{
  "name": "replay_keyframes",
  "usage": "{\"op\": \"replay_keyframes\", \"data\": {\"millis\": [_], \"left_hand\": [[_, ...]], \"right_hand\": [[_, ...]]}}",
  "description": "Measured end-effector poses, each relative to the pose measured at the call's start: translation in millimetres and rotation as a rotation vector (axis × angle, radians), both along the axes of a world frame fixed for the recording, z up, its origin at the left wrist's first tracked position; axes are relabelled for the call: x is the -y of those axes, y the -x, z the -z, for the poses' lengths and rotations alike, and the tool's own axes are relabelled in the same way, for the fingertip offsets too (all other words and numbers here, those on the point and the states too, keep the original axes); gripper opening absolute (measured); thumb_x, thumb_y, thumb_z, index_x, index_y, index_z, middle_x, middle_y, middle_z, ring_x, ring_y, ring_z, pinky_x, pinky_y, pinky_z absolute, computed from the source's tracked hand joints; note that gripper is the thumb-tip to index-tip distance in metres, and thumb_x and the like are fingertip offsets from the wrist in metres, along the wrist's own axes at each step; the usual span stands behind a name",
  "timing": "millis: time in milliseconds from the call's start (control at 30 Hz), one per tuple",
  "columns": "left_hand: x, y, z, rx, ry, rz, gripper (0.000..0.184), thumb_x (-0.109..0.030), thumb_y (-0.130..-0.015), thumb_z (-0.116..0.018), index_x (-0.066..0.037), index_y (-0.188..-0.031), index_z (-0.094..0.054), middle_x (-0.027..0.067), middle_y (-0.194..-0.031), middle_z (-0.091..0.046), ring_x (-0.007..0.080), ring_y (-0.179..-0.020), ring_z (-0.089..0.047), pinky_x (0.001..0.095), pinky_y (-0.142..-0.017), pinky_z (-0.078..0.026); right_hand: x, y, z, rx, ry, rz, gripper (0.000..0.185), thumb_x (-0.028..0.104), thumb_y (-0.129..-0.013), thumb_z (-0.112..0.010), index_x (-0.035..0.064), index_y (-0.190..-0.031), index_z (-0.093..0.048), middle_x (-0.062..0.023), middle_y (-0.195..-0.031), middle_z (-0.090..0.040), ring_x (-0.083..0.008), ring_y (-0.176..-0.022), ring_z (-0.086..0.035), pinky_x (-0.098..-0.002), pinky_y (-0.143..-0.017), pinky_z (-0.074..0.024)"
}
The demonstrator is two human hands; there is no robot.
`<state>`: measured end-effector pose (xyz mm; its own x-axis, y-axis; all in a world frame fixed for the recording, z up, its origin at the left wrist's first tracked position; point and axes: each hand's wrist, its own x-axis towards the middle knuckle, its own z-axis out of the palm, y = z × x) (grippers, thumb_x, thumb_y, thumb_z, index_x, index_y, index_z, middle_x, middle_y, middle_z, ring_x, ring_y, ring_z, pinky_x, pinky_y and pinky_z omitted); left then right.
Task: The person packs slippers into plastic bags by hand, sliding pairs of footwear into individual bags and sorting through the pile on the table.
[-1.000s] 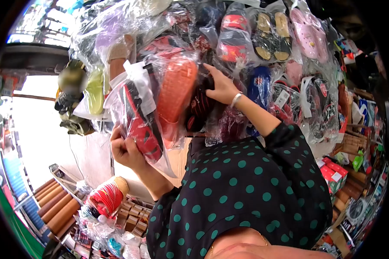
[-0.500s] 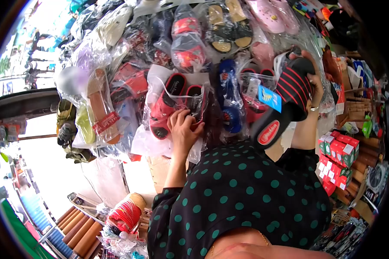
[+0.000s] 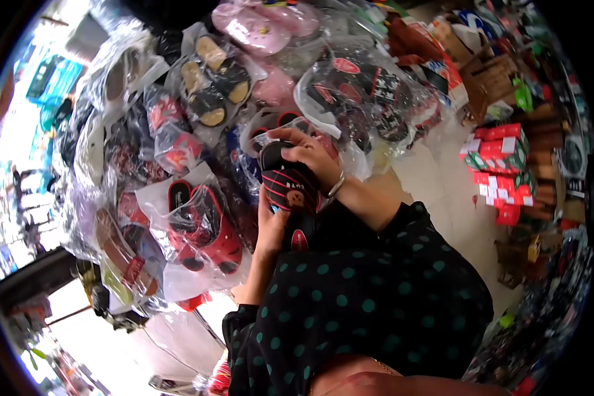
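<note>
A pair of black slippers with red-striped straps (image 3: 287,188) is held close to my chest. My right hand (image 3: 313,162) is closed around the upper end, thumb on top. My left hand (image 3: 272,228) grips the lower left side, and part of its fingers is hidden. One sole carries a red oval label, and a bit of blue tag shows beside my left hand. Left of my hands lies a plastic bag with red and black slippers (image 3: 221,231). Just beyond them is another bagged red and black pair (image 3: 287,120).
Bagged footwear is heaped ahead, including pink clogs (image 3: 261,30), black and tan sandals (image 3: 228,82) and several dark slippers (image 3: 350,92). Red and white boxes (image 3: 498,148) are stacked at the right beside wooden goods. Pale floor (image 3: 442,178) shows between heap and boxes.
My right hand has brought the striped slippers inward and down from the right. My left hand has left the bagged red slippers and now grips the striped ones. The view has turned rightward.
</note>
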<state>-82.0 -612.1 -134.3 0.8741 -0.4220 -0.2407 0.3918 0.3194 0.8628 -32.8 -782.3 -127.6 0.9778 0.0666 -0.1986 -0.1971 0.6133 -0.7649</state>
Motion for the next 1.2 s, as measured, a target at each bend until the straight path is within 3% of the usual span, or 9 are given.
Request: {"op": "replay_keyframes", "data": {"millis": [100, 200, 367, 467, 600, 867, 967, 1067, 1200], "left_hand": [[5.9, -11.0, -10.7, -0.065, 0.101, -0.114, 0.074, -0.018, -0.083, -0.063, -0.007, -0.142, -0.019, 0.0112, -0.127, -0.044, 0.0206, -0.115, -0.045, 0.0333, -0.098, -0.036], [24.7, -27.1, 9.4, 0.092, 0.13, -0.098, 0.076, -0.016, -0.084, -0.061, -0.007, -0.143, -0.014, 0.011, -0.127, -0.042, 0.0202, -0.115, -0.043, 0.0327, -0.098, -0.035], [54.7, -47.0, 6.4, 0.274, 0.12, 0.341, 0.075, -0.031, -0.09, -0.059, -0.002, -0.144, -0.015, 0.0131, -0.127, -0.043, 0.0193, -0.114, -0.043, 0.0317, -0.096, -0.035], [69.7, -85.3, 2.4, 0.486, -0.219, 0.169, 0.057, -0.022, -0.089, -0.06, -0.001, -0.136, -0.035, 0.0143, -0.121, -0.052, 0.0195, -0.108, -0.052, 0.0337, -0.089, -0.042], [123.8, -157.8, 10.2, 1.104, -0.799, 0.088, 0.061, -0.02, -0.073, -0.07, -0.006, -0.128, -0.047, 0.0195, -0.114, -0.058, 0.035, -0.108, -0.053, 0.0419, -0.09, -0.042], [164.3, -227.8, 81.9, 0.474, -1.144, 0.337, 0.046, -0.022, -0.08, -0.064, 0.005, -0.117, -0.053, 0.0202, -0.098, -0.063, 0.0315, -0.086, -0.062, 0.0409, -0.076, -0.049], [146.9, -199.5, 10.2, -0.066, -0.266, 0.048, 0.024, -0.009, -0.083, -0.059, -0.001, -0.106, -0.059, 0.0052, -0.083, -0.062, 0.015, -0.07, -0.061, 0.0289, -0.06, -0.05], [109.2, -163.9, -65.7, -0.006, -0.167, -0.327, 0.025, -0.007, -0.084, -0.058, -0.002, -0.109, -0.058, 0.0084, -0.092, -0.063, 0.0186, -0.078, -0.062, 0.0313, -0.067, -0.052], [32.6, -114.1, -113.8, -0.072, 0.4, -0.662, 0.023, -0.011, -0.09, -0.052, -0.001, -0.111, -0.054, 0.013, -0.095, -0.062, 0.026, -0.088, -0.063, 0.04, -0.076, -0.055]], "right_hand": [[9.8, 52.7, -14.8, 0.054, -0.066, 0.072, 0.064, 0.02, -0.086, -0.063, 0.0017, -0.138, -0.029, -0.0097, -0.128, -0.046, -0.015, -0.115, -0.045, -0.0285, -0.099, -0.0356], [7.8, 105.0, 24.5, 0.122, 0.379, -0.088, 0.092, 0.03, -0.076, -0.074, 0.0016, -0.143, -0.018, -0.0116, -0.135, -0.036, -0.022, -0.116, -0.045, -0.0335, -0.098, -0.0366], [42.8, 140.5, 19.7, -0.275, 0.315, 0.201, 0.09, 0.009, -0.07, -0.076, -0.0018, -0.141, -0.022, -0.0132, -0.13, -0.044, -0.0188, -0.111, -0.049, -0.0317, -0.094, -0.0413], [90.0, 154.0, 16.5, -0.23, 0.106, 0.231, 0.084, 0.005, -0.07, -0.073, -0.0014, -0.14, -0.026, -0.0108, -0.125, -0.049, -0.0171, -0.108, -0.052, -0.0305, -0.09, -0.0447], [152.1, 166.4, 21.8, -0.14, -0.026, 0.213, 0.082, 0.004, -0.07, -0.072, 0.0003, -0.14, -0.028, -0.0091, -0.12, -0.053, -0.0174, -0.101, -0.057, -0.0308, -0.086, -0.0474], [242.4, 182.3, 21.9, -0.139, 0.061, 0.264, 0.079, 0.008, -0.069, -0.069, 0.0004, -0.138, -0.031, -0.0083, -0.119, -0.054, -0.0158, -0.101, -0.056, -0.0274, -0.087, -0.0456], [261.2, 171.7, 30.8, -0.16, 0.064, 0.219, 0.079, 0.007, -0.068, -0.067, 0.0003, -0.138, -0.03, -0.0082, -0.12, -0.054, -0.0158, -0.103, -0.056, -0.0274, -0.087, -0.0456], [267.0, 145.3, 32.5, -0.167, 0.057, 0.159, 0.08, 0.006, -0.068, -0.067, 0.0002, -0.138, -0.03, -0.0089, -0.121, -0.054, -0.0166, -0.106, -0.055, -0.0291, -0.089, -0.0462], [259.3, 105.7, 40.7, -0.102, 0.029, 0.07, 0.082, 0.002, -0.068, -0.066, -0.0009, -0.14, -0.026, -0.0112, -0.124, -0.052, -0.0192, -0.109, -0.055, -0.0306, -0.09, -0.0468]]}}
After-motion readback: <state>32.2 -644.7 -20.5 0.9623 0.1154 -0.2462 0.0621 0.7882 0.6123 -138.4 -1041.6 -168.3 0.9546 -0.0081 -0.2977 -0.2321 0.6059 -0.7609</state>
